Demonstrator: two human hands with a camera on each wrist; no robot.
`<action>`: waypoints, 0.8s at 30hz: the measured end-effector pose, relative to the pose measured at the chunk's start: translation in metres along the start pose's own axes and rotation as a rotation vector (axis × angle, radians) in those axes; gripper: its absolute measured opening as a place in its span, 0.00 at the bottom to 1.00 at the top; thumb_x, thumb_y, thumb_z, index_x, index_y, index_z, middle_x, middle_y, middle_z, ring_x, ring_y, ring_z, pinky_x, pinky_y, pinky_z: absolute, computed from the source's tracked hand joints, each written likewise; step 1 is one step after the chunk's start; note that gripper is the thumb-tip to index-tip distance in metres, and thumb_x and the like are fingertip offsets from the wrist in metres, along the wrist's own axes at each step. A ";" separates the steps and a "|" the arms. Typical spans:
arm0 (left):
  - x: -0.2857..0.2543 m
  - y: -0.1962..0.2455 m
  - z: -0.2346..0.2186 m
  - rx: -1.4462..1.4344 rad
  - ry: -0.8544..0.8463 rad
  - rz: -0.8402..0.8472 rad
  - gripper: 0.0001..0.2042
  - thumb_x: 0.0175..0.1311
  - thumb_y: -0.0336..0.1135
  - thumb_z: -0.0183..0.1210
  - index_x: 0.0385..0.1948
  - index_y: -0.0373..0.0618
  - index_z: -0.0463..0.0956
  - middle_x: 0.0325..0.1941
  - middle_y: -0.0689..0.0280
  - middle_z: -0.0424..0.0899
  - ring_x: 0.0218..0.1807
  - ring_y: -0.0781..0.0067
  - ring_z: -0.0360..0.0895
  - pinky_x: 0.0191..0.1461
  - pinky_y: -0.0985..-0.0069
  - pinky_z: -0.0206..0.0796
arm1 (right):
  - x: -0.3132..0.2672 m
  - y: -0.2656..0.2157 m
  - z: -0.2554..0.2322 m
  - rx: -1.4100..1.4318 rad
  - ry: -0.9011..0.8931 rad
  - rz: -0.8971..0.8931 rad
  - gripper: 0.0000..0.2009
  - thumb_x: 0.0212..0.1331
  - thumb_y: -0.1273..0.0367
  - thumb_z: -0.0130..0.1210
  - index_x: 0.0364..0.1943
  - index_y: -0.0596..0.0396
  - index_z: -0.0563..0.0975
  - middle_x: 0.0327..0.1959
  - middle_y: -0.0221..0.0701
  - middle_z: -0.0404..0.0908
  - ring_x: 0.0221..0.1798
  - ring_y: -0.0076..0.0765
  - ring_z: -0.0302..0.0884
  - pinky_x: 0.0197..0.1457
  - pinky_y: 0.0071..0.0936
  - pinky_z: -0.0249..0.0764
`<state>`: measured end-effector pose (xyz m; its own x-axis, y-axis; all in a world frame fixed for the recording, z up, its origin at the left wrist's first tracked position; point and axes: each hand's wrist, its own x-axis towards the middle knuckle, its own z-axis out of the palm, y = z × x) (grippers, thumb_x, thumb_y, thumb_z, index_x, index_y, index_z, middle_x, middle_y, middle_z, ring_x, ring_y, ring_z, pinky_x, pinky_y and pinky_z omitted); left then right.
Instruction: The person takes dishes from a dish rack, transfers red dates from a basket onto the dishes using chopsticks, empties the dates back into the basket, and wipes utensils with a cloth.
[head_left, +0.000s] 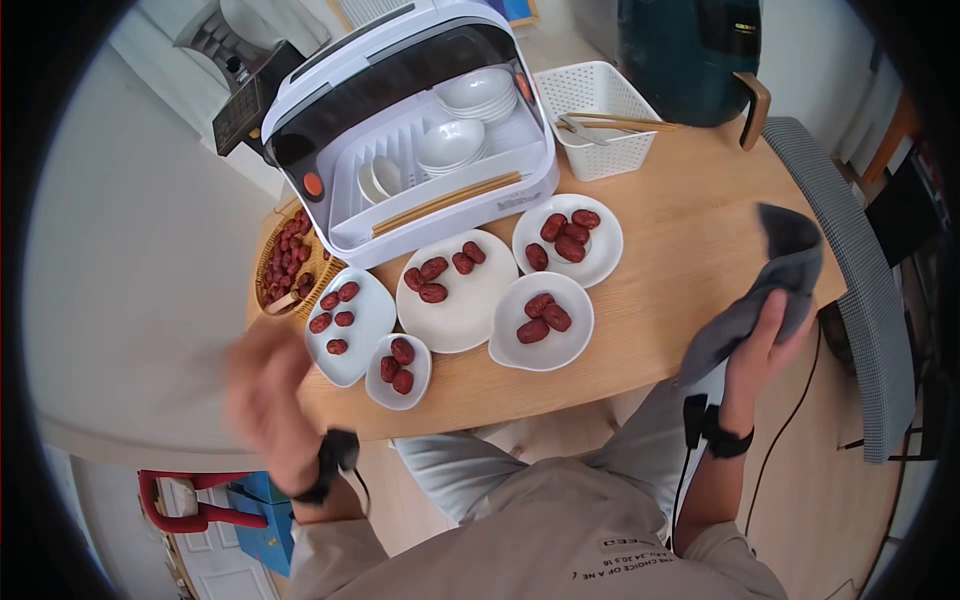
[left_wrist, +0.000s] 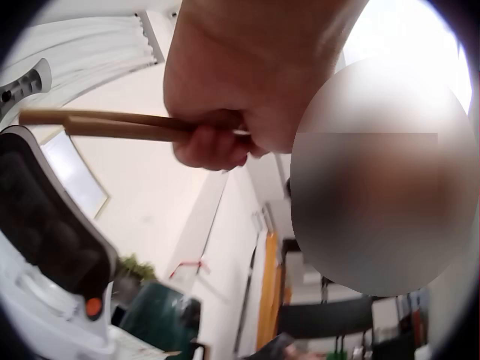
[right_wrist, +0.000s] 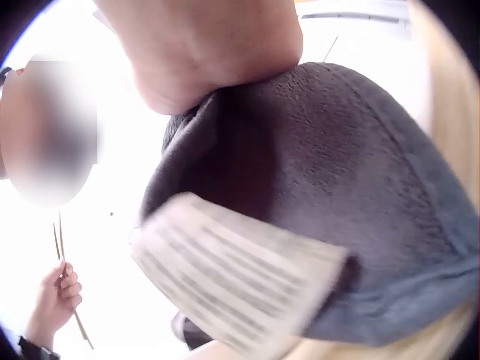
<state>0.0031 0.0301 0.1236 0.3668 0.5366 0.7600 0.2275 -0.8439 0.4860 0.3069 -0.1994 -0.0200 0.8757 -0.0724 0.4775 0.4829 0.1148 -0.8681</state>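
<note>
My left hand (head_left: 262,395) is a blur off the near left corner of the wooden table (head_left: 680,290). In the left wrist view its fingers (left_wrist: 214,146) are curled round a pair of wooden chopsticks (left_wrist: 97,125) that stick out to the left. The right wrist view also shows that hand (right_wrist: 54,304) with the chopsticks (right_wrist: 60,247) in it. My right hand (head_left: 765,345) grips a grey cloth (head_left: 775,280) at the table's right edge. Close up, the cloth (right_wrist: 337,172) carries a white label (right_wrist: 232,270).
Several white plates (head_left: 470,310) with red dates (head_left: 540,318) lie mid-table. Behind them stands an open white dish cabinet (head_left: 400,130) with bowls. A white basket (head_left: 600,120) with utensils, a wicker tray of dates (head_left: 285,265), a dark appliance (head_left: 690,50) and a checked chair (head_left: 850,270) surround them.
</note>
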 end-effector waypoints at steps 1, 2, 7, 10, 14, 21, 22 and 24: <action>0.041 -0.005 0.037 0.155 -0.542 -0.125 0.10 0.68 0.32 0.52 0.39 0.32 0.74 0.32 0.52 0.79 0.34 0.53 0.76 0.39 0.67 0.67 | 0.008 0.012 -0.005 -0.003 0.016 0.000 0.19 0.68 0.64 0.52 0.56 0.63 0.69 0.49 0.36 0.76 0.50 0.31 0.73 0.53 0.27 0.70; 0.050 -0.030 0.063 0.158 -0.583 -0.037 0.10 0.68 0.31 0.52 0.39 0.31 0.74 0.33 0.49 0.77 0.35 0.48 0.75 0.41 0.66 0.68 | 0.011 0.030 -0.005 -0.125 -0.018 0.018 0.19 0.68 0.64 0.52 0.57 0.63 0.69 0.50 0.37 0.76 0.51 0.32 0.73 0.55 0.27 0.69; 0.070 -0.122 0.132 0.274 -0.779 0.177 0.12 0.70 0.33 0.49 0.37 0.31 0.76 0.33 0.46 0.77 0.39 0.43 0.75 0.46 0.58 0.67 | 0.004 0.041 -0.008 -0.250 -0.139 0.028 0.22 0.65 0.63 0.55 0.56 0.65 0.68 0.51 0.45 0.76 0.55 0.42 0.74 0.59 0.33 0.67; 0.072 -0.126 0.150 0.322 -0.819 0.243 0.13 0.70 0.33 0.48 0.37 0.32 0.77 0.33 0.45 0.76 0.41 0.42 0.74 0.48 0.56 0.66 | 0.003 0.035 -0.010 -0.263 -0.170 0.038 0.23 0.63 0.65 0.58 0.56 0.66 0.68 0.50 0.50 0.77 0.54 0.49 0.76 0.58 0.35 0.69; 0.075 -0.121 0.159 0.333 -0.810 0.283 0.12 0.69 0.33 0.48 0.37 0.33 0.78 0.35 0.46 0.77 0.41 0.43 0.75 0.49 0.57 0.67 | 0.003 0.043 -0.010 -0.243 -0.190 -0.061 0.21 0.62 0.67 0.59 0.55 0.64 0.69 0.43 0.45 0.79 0.46 0.41 0.78 0.52 0.32 0.71; 0.103 -0.040 0.215 0.170 -0.805 0.315 0.09 0.65 0.32 0.54 0.38 0.36 0.79 0.35 0.51 0.80 0.34 0.47 0.79 0.40 0.61 0.71 | 0.005 0.038 -0.013 -0.160 -0.231 0.015 0.23 0.60 0.67 0.60 0.55 0.66 0.69 0.44 0.50 0.79 0.44 0.48 0.79 0.50 0.34 0.73; 0.108 -0.032 0.233 0.114 -0.794 0.373 0.08 0.65 0.31 0.55 0.38 0.36 0.79 0.32 0.52 0.80 0.32 0.53 0.78 0.38 0.64 0.70 | 0.005 0.038 -0.013 -0.162 -0.228 0.015 0.23 0.60 0.67 0.60 0.55 0.66 0.69 0.44 0.50 0.79 0.44 0.48 0.79 0.50 0.34 0.73; 0.122 -0.022 0.276 0.037 -0.779 0.514 0.09 0.63 0.31 0.57 0.40 0.36 0.80 0.32 0.53 0.81 0.32 0.59 0.79 0.38 0.66 0.70 | 0.004 0.040 -0.013 -0.144 -0.221 -0.004 0.22 0.60 0.67 0.61 0.54 0.66 0.69 0.44 0.48 0.79 0.45 0.45 0.79 0.50 0.33 0.73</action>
<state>0.2916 0.1129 0.0868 0.9289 -0.0464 0.3675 -0.1069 -0.9835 0.1462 0.3299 -0.2082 -0.0549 0.8619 0.1478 0.4850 0.4938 -0.0281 -0.8691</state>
